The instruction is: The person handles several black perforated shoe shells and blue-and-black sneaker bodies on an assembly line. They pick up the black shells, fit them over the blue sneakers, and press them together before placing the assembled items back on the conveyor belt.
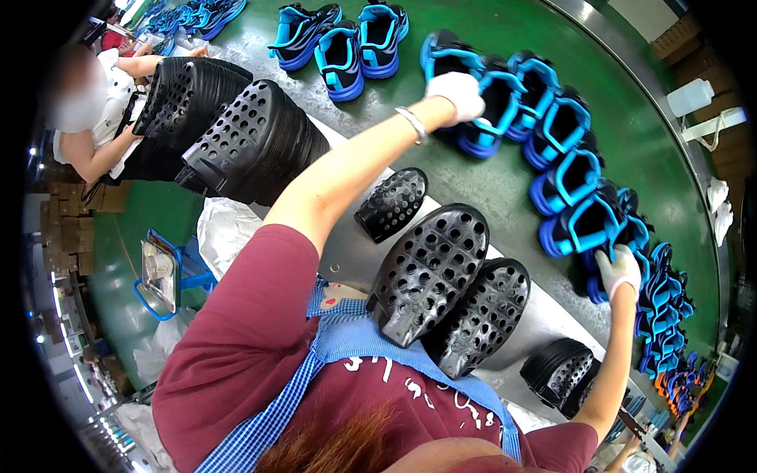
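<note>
A row of black shoes with bright blue collars and soles [564, 126] curves along the metal table. My left hand [457, 96], in a white glove, is reached far out with its fingers closed at the collar of a black-and-blue shoe [499, 98] near the row's left end. Farther down the row on the right, my white-gloved right hand [619, 270] grips another black-and-blue shoe [593, 264], which the hand and neighbouring shoes partly cover. The fingertips of both hands are partly hidden.
Close to my body stand black perforated foot-shaped plastic pieces [432, 272], with larger stacks of them [256, 146] at the left. Three more shoes [341, 59] sit at the far side of the metal table [410, 102]. A co-worker [95, 118] is at the upper left.
</note>
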{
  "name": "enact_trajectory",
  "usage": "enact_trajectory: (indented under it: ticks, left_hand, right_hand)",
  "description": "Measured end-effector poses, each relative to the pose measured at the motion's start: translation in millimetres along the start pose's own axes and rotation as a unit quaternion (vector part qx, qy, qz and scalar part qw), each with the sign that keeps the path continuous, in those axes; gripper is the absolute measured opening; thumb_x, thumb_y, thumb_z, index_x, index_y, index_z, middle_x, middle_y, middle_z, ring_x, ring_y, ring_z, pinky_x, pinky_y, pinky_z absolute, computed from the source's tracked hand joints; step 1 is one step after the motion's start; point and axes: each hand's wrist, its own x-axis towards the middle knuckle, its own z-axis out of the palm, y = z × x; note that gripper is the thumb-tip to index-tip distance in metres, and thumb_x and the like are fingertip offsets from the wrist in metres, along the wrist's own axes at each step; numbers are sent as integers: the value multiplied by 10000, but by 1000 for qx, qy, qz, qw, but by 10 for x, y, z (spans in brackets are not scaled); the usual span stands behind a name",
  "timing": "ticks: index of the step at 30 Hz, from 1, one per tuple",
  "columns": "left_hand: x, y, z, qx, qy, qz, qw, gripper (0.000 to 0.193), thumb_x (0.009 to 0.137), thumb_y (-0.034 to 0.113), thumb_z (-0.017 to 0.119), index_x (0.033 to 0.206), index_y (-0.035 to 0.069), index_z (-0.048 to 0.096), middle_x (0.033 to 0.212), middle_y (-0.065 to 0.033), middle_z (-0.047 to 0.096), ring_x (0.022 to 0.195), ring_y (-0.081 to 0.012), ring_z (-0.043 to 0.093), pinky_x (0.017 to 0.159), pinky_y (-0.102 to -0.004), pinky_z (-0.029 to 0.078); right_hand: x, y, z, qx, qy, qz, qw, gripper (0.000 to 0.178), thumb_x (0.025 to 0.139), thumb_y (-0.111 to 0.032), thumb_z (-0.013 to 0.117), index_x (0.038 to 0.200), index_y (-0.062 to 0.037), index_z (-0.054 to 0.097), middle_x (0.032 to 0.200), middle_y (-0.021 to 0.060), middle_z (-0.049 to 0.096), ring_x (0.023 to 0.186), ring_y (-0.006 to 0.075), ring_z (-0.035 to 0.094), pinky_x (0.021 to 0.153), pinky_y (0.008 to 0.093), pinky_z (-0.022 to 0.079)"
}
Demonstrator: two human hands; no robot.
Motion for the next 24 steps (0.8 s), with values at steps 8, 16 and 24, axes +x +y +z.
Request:
enact_trajectory:
  ticks: [8, 16, 24]
  left_hand:
    - [118, 988, 282, -22, -74, 208, 975, 460, 835, 395, 519, 805, -30, 694, 857, -276, 667, 823, -404, 656, 817, -463, 514]
    - [-10, -659, -697, 205, 347, -187, 896, 299, 748, 327, 634, 917, 109, 750, 977, -135, 691, 924, -331, 683, 770, -442, 548]
    - [142, -1099, -410, 139, 108, -94, 980, 412, 824, 480, 546, 957, 141, 741, 1002, -148, 711, 942, -338, 679, 813, -435, 536]
  right_hand:
    - [-22, 1583, 404, -27, 37, 130, 990, 503, 842, -326, 651, 1201, 23, 607, 1260, 201, 607, 1203, 338, 559, 1033, 363, 429]
    - [26, 1613, 569, 9, 31, 137, 990, 371, 876, -257, 595, 1149, -4, 599, 1140, 223, 638, 1102, 378, 591, 951, 397, 462]
    - [61, 1548, 634, 64, 48, 138, 987, 255, 894, -250, 613, 1047, -46, 631, 1017, 183, 683, 982, 357, 640, 856, 400, 493]
